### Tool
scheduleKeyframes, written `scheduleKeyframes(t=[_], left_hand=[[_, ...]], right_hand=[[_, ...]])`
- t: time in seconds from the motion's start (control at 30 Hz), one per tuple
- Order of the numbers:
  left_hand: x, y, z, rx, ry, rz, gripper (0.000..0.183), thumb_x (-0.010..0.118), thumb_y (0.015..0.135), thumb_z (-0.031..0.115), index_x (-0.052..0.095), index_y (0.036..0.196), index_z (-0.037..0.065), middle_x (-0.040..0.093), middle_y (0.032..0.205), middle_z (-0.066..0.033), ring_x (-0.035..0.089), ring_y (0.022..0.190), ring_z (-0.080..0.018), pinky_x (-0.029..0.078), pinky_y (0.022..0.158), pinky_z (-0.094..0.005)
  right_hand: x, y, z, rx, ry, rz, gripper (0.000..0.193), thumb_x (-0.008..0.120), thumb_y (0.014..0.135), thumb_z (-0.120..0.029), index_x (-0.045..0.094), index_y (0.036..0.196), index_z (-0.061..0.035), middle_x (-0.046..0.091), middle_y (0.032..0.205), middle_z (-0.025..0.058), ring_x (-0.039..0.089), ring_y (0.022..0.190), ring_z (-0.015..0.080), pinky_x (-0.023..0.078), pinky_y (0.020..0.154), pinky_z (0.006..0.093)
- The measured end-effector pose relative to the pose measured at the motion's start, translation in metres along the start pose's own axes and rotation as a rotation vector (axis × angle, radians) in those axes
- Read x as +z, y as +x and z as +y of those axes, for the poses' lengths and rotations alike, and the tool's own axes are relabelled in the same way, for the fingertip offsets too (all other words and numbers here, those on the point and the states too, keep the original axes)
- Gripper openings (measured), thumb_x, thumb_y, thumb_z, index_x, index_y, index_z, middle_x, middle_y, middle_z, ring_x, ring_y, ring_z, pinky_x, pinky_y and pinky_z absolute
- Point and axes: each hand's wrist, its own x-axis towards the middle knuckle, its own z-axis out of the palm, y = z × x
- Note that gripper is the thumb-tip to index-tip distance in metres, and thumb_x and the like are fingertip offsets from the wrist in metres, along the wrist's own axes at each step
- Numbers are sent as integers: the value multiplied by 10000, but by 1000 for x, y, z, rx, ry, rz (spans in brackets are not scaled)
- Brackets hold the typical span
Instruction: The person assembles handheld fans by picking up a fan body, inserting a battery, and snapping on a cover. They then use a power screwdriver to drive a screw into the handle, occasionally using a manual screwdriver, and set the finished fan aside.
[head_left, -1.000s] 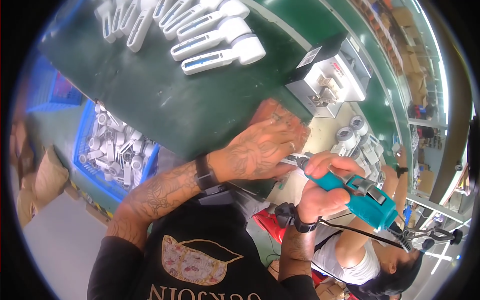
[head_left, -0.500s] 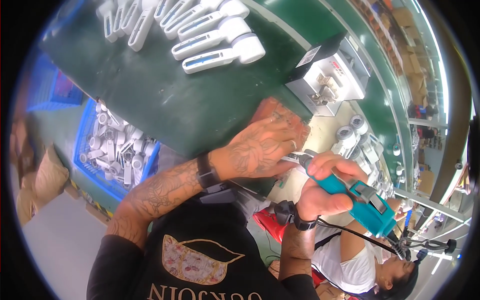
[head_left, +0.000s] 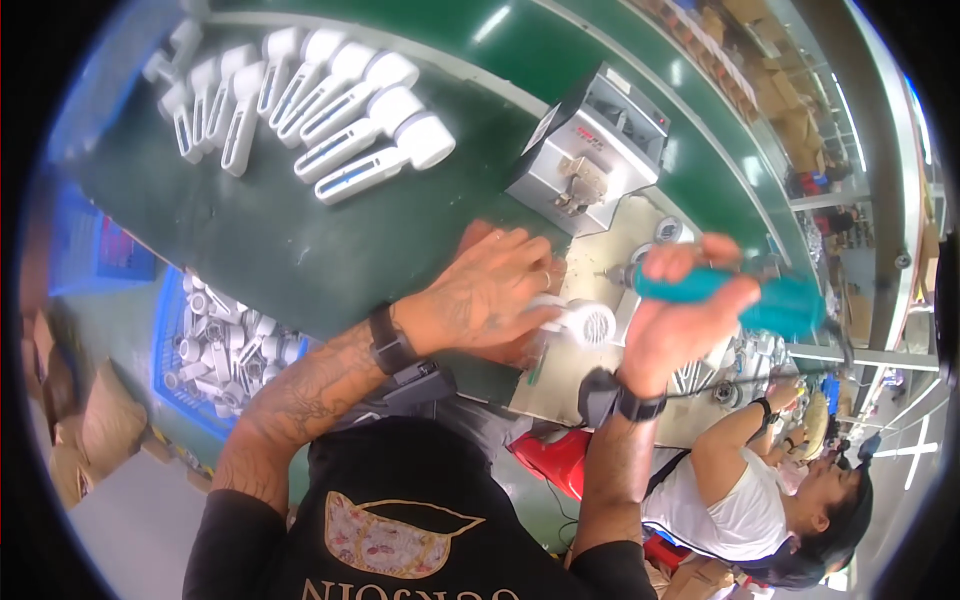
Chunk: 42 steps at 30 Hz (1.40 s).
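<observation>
My left hand (head_left: 488,292) is closed over the handle of a white handheld device, pressing it onto a reddish-brown block (head_left: 474,238) on the green table. The device's round grilled head (head_left: 590,325) sticks out to the right of my fingers; its handle is mostly hidden. My right hand (head_left: 672,318) is wrapped around a teal electric screwdriver (head_left: 785,302), somewhat blurred. The screwdriver lies nearly level, its tip pointing left, above and apart from the device. Just beyond the tip stands a grey box-shaped screw feeder (head_left: 590,150) with a metal mechanism at its front.
Several white handheld devices (head_left: 365,172) lie fanned out on the far left of the green table (head_left: 260,235). A blue crate (head_left: 170,385) of white parts sits at the left. More white devices (head_left: 735,370) lie beyond my right hand. A person in a white shirt (head_left: 735,480) works at the right.
The screwdriver has lifted off the white device and swung to a more level position, farther up. The device's round head now shows. My left hand keeps its hold, and the whole view has shifted.
</observation>
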Motion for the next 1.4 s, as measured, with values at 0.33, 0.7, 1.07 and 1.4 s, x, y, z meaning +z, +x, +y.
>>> scheduleKeyframes(t=[0.33, 0.7, 1.07, 1.4], left_hand=[[4, 9, -11, 151, 36, 53, 475, 695, 915, 420, 641, 1233, 72, 597, 1069, -85, 568, 1046, -270, 452, 959, -411], [8, 4, -14, 85, -5, 106, 459, 724, 888, 425, 660, 1204, 99, 628, 1076, -64, 569, 1010, -257, 460, 944, -396], [6, 8, -8, 71, -58, 63, 398, 715, 894, 378, 647, 1167, 96, 619, 1092, -86, 566, 1038, -292, 455, 950, -427], [5, 8, -8, 63, -76, 19, 386, 682, 917, 371, 625, 1162, 77, 597, 1082, -112, 548, 1060, -314, 441, 971, -450]], right_hand=[[44, 57, 47, -51, -185, -155, 336, 501, 1074, -294, 595, 1000, 21, 602, 678, 68, 614, 613, 175, 478, 561, 299], [41, 45, 57, 16, -128, -217, 325, 497, 1075, -294, 585, 976, 3, 591, 674, 67, 594, 598, 174, 472, 561, 301], [-14, -8, 21, 88, -121, -189, 620, 619, 981, -559, 545, 1112, 42, 551, 699, 83, 566, 618, 195, 473, 579, 328], [-16, -11, 24, 80, -95, -231, 606, 608, 986, -560, 526, 1081, 32, 548, 688, 85, 566, 605, 208, 473, 578, 335]])
